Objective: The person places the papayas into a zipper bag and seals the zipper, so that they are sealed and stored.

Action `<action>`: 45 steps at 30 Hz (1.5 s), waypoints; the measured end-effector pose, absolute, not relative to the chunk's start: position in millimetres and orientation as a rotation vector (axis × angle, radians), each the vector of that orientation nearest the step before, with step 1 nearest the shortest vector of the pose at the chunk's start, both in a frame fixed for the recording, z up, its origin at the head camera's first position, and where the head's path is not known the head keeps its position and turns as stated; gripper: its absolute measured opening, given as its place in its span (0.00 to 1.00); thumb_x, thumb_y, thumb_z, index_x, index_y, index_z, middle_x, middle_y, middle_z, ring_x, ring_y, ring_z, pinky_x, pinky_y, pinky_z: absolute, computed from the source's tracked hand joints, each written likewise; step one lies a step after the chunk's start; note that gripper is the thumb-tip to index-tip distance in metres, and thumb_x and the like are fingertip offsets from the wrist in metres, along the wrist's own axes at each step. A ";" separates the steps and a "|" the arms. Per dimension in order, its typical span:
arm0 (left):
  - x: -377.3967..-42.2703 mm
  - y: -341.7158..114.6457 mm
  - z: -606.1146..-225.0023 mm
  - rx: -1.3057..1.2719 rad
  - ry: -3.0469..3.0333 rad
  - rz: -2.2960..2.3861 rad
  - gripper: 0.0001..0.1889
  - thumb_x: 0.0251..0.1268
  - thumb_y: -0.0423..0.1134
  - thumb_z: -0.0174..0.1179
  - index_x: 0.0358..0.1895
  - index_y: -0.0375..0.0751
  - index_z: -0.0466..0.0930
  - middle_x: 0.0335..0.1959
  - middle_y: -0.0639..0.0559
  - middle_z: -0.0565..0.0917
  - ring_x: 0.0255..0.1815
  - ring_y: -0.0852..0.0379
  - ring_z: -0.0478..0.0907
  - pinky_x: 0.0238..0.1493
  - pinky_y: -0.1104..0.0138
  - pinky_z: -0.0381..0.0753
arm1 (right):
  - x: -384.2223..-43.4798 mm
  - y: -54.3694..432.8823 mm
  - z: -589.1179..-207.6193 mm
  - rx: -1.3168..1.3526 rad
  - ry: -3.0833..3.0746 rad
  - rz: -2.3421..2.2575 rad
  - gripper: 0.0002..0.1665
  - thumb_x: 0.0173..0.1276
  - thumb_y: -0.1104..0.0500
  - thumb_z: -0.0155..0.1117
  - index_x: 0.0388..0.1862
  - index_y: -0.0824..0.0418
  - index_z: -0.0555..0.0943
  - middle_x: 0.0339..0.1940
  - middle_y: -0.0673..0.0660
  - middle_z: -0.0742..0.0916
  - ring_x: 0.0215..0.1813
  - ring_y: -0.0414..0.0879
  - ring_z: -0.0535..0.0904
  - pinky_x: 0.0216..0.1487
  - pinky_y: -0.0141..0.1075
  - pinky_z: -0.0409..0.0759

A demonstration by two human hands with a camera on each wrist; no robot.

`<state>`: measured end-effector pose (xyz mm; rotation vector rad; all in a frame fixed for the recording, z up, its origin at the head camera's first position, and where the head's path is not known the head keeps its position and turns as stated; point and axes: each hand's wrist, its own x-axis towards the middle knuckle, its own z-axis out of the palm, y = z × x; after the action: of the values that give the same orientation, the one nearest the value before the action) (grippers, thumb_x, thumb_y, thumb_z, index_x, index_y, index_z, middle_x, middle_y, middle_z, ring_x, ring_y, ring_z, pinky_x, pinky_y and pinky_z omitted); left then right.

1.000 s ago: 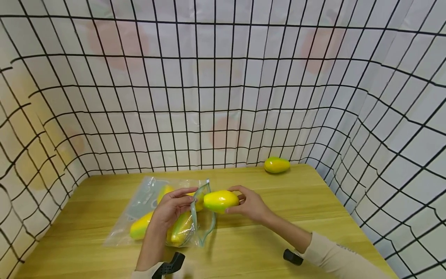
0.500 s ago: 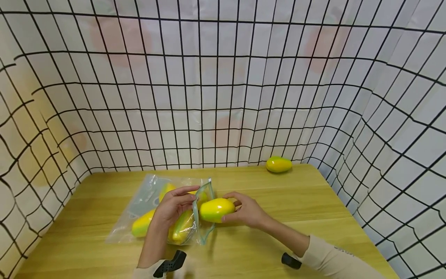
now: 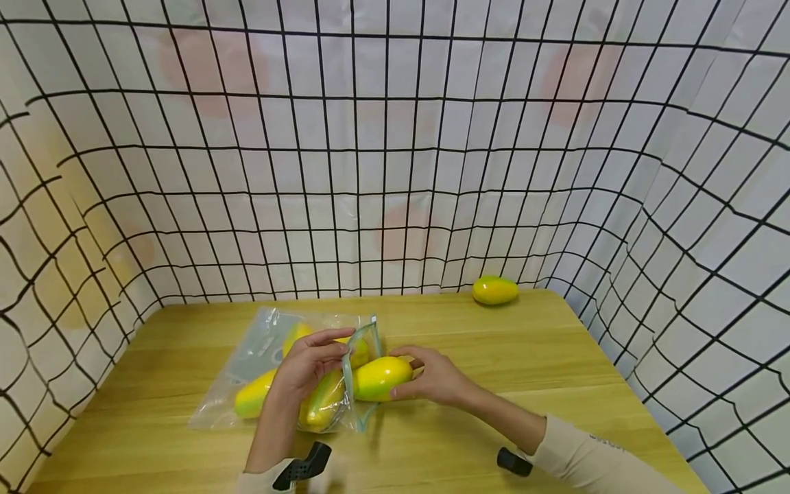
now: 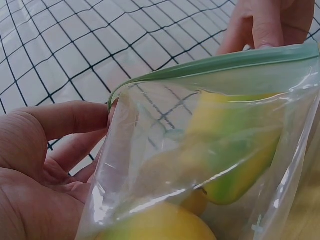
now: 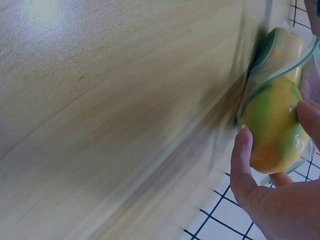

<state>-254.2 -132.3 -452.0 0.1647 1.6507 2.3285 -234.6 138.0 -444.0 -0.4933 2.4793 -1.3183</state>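
Note:
My right hand grips a glossy yellow-green mango by its right end, thumb below and fingers above. The mango's left end is inside the mouth of a clear zip bag. In the right wrist view the green zip strip crosses over the mango's far part. My left hand pinches the bag's rim between thumb and fingers, holding the mouth apart. Several more mangoes lie in the bag, one at its left and another below my left hand, which partly hides them.
A single mango lies at the back right of the wooden table. Black grid netting over pale cloth rises along the back and both sides.
My right hand has moved the mango left and slightly down, from in front of the bag's mouth to partly inside it. My left hand keeps its hold on the rim.

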 end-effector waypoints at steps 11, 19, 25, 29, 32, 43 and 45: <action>-254.1 -128.7 -453.6 0.163 1.651 2.338 0.19 0.68 0.27 0.61 0.61 0.29 0.81 0.31 0.54 0.90 0.30 0.60 0.86 0.37 0.70 0.88 | -229.8 135.9 -440.3 -0.515 2.444 -1.320 0.38 0.56 0.54 0.80 0.66 0.55 0.78 0.64 0.59 0.81 0.60 0.57 0.77 0.49 0.45 0.83; -253.7 -129.4 -454.0 0.166 1.654 2.337 0.19 0.69 0.26 0.60 0.62 0.27 0.80 0.30 0.54 0.90 0.30 0.60 0.86 0.37 0.70 0.88 | -230.6 133.9 -445.7 -0.518 2.426 -1.319 0.36 0.57 0.54 0.79 0.65 0.53 0.79 0.63 0.59 0.82 0.58 0.55 0.78 0.49 0.45 0.83; -252.9 -130.0 -453.0 0.149 1.661 2.334 0.19 0.68 0.26 0.60 0.61 0.27 0.80 0.31 0.53 0.90 0.31 0.60 0.87 0.38 0.70 0.88 | -230.8 133.2 -449.3 -0.490 2.389 -1.346 0.37 0.58 0.54 0.78 0.67 0.54 0.78 0.63 0.60 0.81 0.58 0.56 0.78 0.49 0.46 0.85; -252.5 -130.5 -451.7 0.152 1.656 2.330 0.18 0.69 0.26 0.60 0.60 0.29 0.82 0.32 0.54 0.89 0.31 0.60 0.87 0.38 0.70 0.88 | -229.4 132.3 -449.4 -0.469 2.367 -1.361 0.37 0.58 0.55 0.78 0.67 0.54 0.78 0.64 0.61 0.81 0.59 0.56 0.79 0.48 0.45 0.85; -252.5 -130.5 -451.0 0.157 1.657 2.326 0.18 0.69 0.26 0.60 0.61 0.28 0.81 0.33 0.53 0.89 0.32 0.61 0.87 0.38 0.71 0.88 | -227.9 132.5 -448.3 -0.467 2.357 -1.373 0.37 0.58 0.57 0.78 0.67 0.55 0.78 0.65 0.62 0.80 0.59 0.58 0.79 0.49 0.45 0.86; -253.0 -129.3 -449.9 0.140 1.668 2.326 0.17 0.69 0.26 0.60 0.59 0.30 0.83 0.33 0.54 0.89 0.31 0.61 0.86 0.38 0.71 0.87 | -226.0 136.8 -442.0 -0.423 2.162 -1.547 0.36 0.60 0.64 0.73 0.69 0.62 0.75 0.65 0.71 0.79 0.57 0.56 0.84 0.48 0.51 0.88; -253.0 -129.3 -450.2 0.146 1.664 2.329 0.17 0.69 0.26 0.60 0.59 0.31 0.83 0.33 0.54 0.89 0.31 0.61 0.86 0.38 0.71 0.87 | -225.9 136.7 -441.7 -0.426 2.156 -1.555 0.37 0.60 0.65 0.72 0.70 0.63 0.75 0.65 0.71 0.79 0.56 0.56 0.84 0.48 0.50 0.89</action>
<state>-253.0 -129.3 -450.2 0.1463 1.6644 2.3290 -225.9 136.7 -441.7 -0.4257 2.1564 -1.5554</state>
